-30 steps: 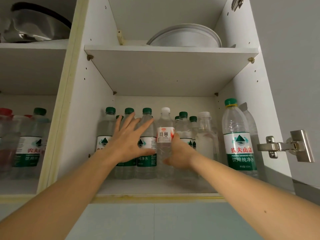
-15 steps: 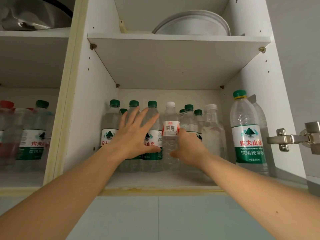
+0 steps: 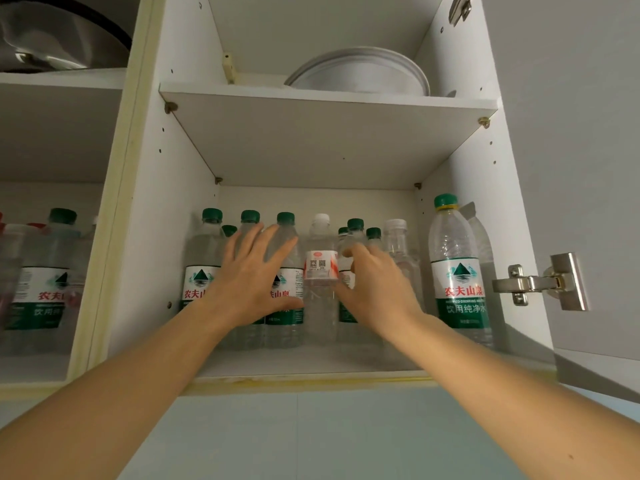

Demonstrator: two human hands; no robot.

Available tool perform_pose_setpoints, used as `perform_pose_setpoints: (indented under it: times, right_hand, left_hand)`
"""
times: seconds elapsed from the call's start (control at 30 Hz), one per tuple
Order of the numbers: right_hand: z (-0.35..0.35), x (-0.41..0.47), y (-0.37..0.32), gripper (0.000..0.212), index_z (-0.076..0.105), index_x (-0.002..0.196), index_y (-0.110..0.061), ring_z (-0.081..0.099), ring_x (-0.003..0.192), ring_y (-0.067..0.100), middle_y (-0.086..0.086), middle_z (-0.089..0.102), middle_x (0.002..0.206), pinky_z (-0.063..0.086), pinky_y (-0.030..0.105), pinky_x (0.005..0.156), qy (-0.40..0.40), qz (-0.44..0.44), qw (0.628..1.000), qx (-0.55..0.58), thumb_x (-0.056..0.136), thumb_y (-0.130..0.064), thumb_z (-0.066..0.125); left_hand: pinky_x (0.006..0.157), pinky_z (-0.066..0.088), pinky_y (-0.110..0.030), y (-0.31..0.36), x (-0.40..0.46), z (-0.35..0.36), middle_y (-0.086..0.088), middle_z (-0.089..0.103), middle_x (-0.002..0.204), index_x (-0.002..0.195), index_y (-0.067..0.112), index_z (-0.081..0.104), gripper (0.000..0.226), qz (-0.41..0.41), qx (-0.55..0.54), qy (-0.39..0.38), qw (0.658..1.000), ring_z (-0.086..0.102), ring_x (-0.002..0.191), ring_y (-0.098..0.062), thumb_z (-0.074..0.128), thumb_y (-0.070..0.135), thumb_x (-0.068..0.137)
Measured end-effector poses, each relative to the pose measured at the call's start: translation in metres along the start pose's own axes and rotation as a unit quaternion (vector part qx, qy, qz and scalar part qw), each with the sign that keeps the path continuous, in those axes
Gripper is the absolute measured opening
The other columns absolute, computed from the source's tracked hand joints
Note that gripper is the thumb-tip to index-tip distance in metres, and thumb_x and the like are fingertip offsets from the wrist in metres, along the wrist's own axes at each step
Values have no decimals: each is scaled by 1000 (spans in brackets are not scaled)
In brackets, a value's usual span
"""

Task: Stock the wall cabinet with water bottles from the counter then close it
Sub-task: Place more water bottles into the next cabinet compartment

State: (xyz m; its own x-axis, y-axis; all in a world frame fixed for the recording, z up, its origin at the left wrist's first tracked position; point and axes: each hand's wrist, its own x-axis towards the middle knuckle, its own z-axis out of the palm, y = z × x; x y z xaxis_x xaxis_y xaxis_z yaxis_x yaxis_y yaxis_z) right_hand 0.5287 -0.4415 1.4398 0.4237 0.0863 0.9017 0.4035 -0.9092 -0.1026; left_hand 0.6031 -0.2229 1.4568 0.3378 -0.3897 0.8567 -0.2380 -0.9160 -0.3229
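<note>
An open white wall cabinet [image 3: 138, 209] is seen from below, with pale blue wall under it. On its lower shelf [image 3: 311, 363] a row of water bottles stands upright, most with green caps and green-and-white labels. In the middle of the row a white-capped bottle [image 3: 320, 271] with a red-and-white label is set, touching its neighbours on both sides. The left hand [image 3: 254, 275] is laid flat against the green-capped bottles [image 3: 285, 271] just left of it, the fingers [image 3: 270, 242] spread apart and straight, the thumb reaching toward the white-capped bottle's lower part. The right hand [image 3: 372, 289] is placed just right of that bottle, in front of more green-capped bottles; its fingers are loosely curled, and whether they grip anything cannot be told. Further right a clear bottle with a white cap [image 3: 396, 244] stands, then a larger green-capped bottle [image 3: 457, 271] at the shelf's front right. A metal hinge [image 3: 540, 282] is fixed to the open door [image 3: 571, 133] on the right. On the upper shelf [image 3: 329, 98] a white plate [image 3: 360, 72] is stored. In the compartment to the left more bottles [image 3: 45, 271] are kept, with a metal bowl [image 3: 52, 36] above them.
</note>
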Motion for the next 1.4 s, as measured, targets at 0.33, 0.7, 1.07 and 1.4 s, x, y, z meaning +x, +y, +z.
perform_pose_setpoints:
  times: [0.33,0.7,1.07,1.4]
  right_hand:
    - [-57,-56,53,64,47,143,-16,33,129,36,11,30,146,46,47,102,104,69,987,-99,84,-16,74]
    - [-51,-71,75,94,-2,158,-27,64,98,32,9,34,141,42,32,67,-5,142,985,-101,95,-14,66]
    - [-54,-49,87,104,-11,156,-30,60,81,25,16,34,142,55,35,70,-90,175,974,-116,92,-3,67]
    - [-51,-47,87,104,-5,160,-13,68,100,32,23,45,134,51,33,69,-80,132,951,-267,88,-3,69]
  left_hand:
    - [116,25,-42,81,26,-35,-1,26,157,158,28,17,105,18,-203,66,977,26,143,-21,57,80,77]
    - [82,60,-38,162,49,-13,-5,56,133,155,30,12,103,-132,-483,-168,849,59,110,-19,81,43,81]
    - [83,62,-41,159,51,2,7,55,112,148,26,32,76,-140,-504,-224,822,61,110,-21,78,32,87]
    - [80,59,-29,166,55,10,21,50,96,146,25,36,71,-111,-495,-199,838,58,92,-4,76,37,88]
